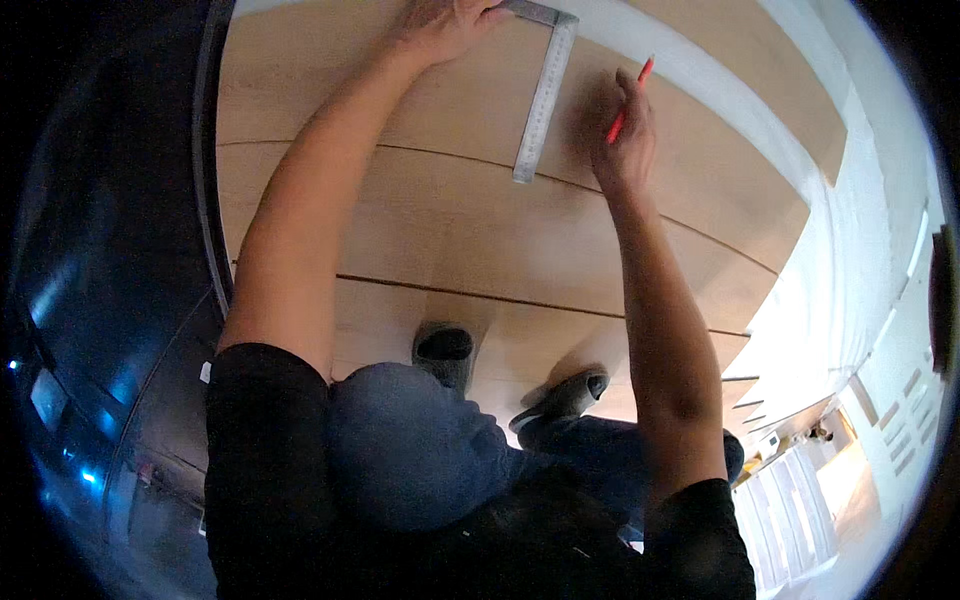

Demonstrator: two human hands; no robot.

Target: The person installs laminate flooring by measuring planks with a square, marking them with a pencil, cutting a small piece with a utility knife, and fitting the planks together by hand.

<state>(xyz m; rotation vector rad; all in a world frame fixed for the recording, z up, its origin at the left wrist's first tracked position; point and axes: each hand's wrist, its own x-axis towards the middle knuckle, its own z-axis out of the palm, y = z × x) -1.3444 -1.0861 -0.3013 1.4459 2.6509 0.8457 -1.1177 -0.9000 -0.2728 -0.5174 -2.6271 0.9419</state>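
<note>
At the upper edge my left hand (448,28) reaches to the short arm of a metal carpenter's square (545,95). Its fingertips close on that arm, and the frame's edge cuts off part of the hand. The square lies on light wood floorboards (450,220), with its marked blade pointing toward me and ending near a seam. To the right of the blade, my right hand (628,140) is closed around a slim red pencil (645,72). This hand is apart from the square and a little above the board.
Dark seams run between several boards. A white sheet of underlay (700,70) shows beyond them, with another loose board (770,60) on it. A dark, glossy surface (110,250) borders the left. My feet in dark shoes (575,392) rest on the boards. White slatted panels (790,515) stand at lower right.
</note>
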